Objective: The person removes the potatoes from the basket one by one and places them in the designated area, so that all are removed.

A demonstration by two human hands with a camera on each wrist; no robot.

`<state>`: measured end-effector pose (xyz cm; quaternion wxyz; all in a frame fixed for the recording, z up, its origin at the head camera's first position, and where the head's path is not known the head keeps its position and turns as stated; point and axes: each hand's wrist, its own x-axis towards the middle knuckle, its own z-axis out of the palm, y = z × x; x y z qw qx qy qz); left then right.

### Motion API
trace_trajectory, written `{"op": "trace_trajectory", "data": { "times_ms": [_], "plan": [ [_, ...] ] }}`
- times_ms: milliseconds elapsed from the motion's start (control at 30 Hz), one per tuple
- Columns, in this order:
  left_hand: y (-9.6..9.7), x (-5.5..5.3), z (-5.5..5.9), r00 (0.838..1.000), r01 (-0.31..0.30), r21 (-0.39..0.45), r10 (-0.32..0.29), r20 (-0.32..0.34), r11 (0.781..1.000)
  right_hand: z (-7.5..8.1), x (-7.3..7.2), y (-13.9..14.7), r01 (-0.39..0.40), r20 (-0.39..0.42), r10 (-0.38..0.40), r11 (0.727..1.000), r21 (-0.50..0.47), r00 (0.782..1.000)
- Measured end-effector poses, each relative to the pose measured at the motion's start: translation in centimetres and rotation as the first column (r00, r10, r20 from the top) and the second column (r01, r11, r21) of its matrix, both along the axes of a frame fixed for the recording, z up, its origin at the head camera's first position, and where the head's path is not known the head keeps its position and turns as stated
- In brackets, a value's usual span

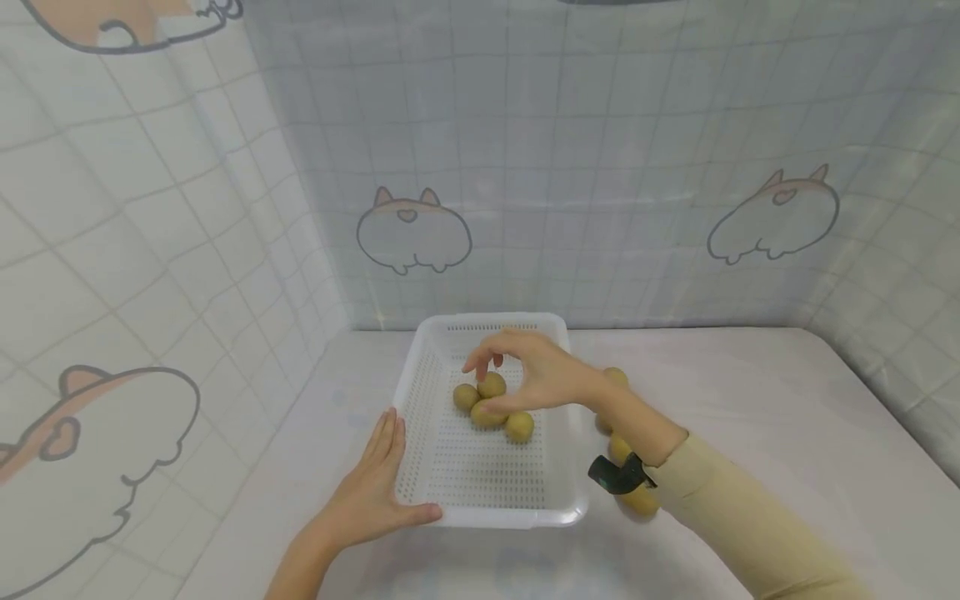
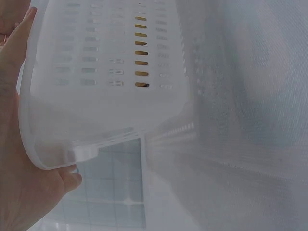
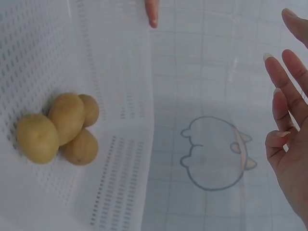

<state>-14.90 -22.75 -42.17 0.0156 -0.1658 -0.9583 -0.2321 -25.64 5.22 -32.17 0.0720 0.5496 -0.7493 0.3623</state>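
A white perforated plastic basket [image 1: 487, 518] stands on the table with several small yellow-brown potatoes [image 1: 520, 427] grouped on its floor. The right wrist view shows these potatoes [image 3: 37, 138] lying against one another. My left hand [image 1: 367, 492] rests at the basket's near left corner, fingers straight along the left side and thumb on the front rim. From the left wrist, the hand [image 2: 29, 187] spans the rim at that corner. Above the potatoes hovers my right hand [image 1: 543, 371], fingers loosely bent and spread from the thumb. Nothing is between those fingers [image 3: 284, 84].
More potatoes [image 1: 640, 500] lie in a row right of the basket, partly hidden under the right forearm. A dark band [image 1: 618, 475] sits by the right sleeve cuff. White gridded curtains [image 1: 585, 208] with cartoon animals close off the back and sides of the table [image 1: 750, 400].
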Motion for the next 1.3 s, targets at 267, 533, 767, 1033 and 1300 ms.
{"op": "trace_trajectory", "data": {
  "times_ms": [267, 533, 767, 1033, 1300],
  "plan": [
    [-0.1, -0.2, -0.5, 1.0, 0.004, -0.003, -0.004, -0.017, 1.0, -0.3, -0.8, -2.2, 0.016, 0.01, -0.016, 0.999, 0.042, 1.0],
    [0.0, -0.1, -0.3, 1.0, 0.018, 0.004, -0.018, -0.007, 1.0, -1.3, -1.7, -3.8, 0.018, -0.013, -0.018, 0.999, 0.031, 1.0],
    [-0.1, 0.0, -0.1, 1.0, 0.016, -0.001, -0.016, -0.015, 1.0, -2.3, -2.3, -4.7, 0.05, -0.015, -0.05, 0.997, 0.05, 0.999],
    [-0.2, 0.0, -0.3, 1.0, 0.013, 0.0, -0.013, -0.028, 1.0, -3.0, -2.8, -5.0, 0.08, 0.047, -0.084, 0.994, 0.071, 0.995],
    [-0.2, 0.0, -0.3, 1.0, 0.003, 0.005, -0.003, -0.009, 1.0, -4.2, -4.4, -5.5, 0.063, 0.069, -0.069, 0.994, 0.091, 0.995]
  ]
}}
